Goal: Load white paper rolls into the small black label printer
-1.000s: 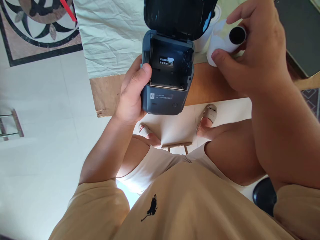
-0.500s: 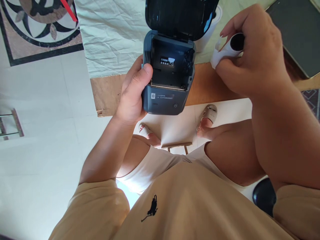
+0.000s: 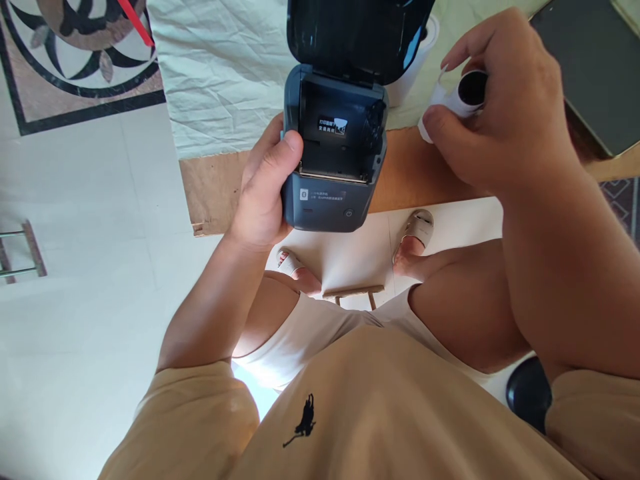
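Note:
My left hand [image 3: 270,180] is wrapped round the left side of a dark blue label printer [image 3: 325,210], thumb on its rim. The printer's black lid [image 3: 355,40] is flipped up, and its paper bay shows no roll, only a small printed label on the bay floor. To the right, my right hand [image 3: 515,107] grips a small white label roll [image 3: 455,103] with a dark core end. The roll's loose paper end curls out between thumb and forefinger. Some of the roll is hidden by my fingers.
Behind the lid, another white roll [image 3: 407,77] lies on the pale green cloth [image 3: 225,73]. The wooden table edge [image 3: 220,190] runs below the printer. A dark flat panel [image 3: 600,67] lies at the right. A stool [image 3: 353,291] stands on the floor under the table.
The printer and my left hand have shifted very slightly left and down. In my right hand the paper's loose end has moved a little, and the grip stays on the roll.

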### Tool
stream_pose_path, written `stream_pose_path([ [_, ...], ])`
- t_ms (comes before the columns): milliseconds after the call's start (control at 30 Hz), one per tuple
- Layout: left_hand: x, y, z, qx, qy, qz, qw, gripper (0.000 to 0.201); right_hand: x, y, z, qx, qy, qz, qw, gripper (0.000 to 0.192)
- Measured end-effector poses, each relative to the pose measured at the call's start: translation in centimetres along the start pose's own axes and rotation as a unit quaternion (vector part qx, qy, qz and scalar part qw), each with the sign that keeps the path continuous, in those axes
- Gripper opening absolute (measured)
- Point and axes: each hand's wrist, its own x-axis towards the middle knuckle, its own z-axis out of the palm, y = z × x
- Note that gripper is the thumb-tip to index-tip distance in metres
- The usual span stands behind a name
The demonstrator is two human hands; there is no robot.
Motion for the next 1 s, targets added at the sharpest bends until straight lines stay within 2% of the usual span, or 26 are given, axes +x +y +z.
stream_pose_path([
  [133,0.03,-0.01,-0.21,0.014,0.002,-0.011,1.000,0.026,0.09,0.24,0.01,-0.003,0.001,-0.008,1.000,0.035],
  [300,-0.07,-0.15,-0.25,0.057,-0.005,-0.007,0.998,0.031,-0.01,-0.20,-0.07,0.022,0.000,0.018,1.000,0.044],
  [433,0.00,-0.26,-0.36,0.045,-0.018,0.014,0.999,0.028,-0.11,-0.36,-0.13,0.025,0.008,0.022,0.999,0.045],
  [1000,-0.01,-0.27,-0.39,0.019,-0.010,-0.003,1.000,0.029,-0.02,-0.08,0.08,0.011,0.002,-0.008,1.000,0.042],
])
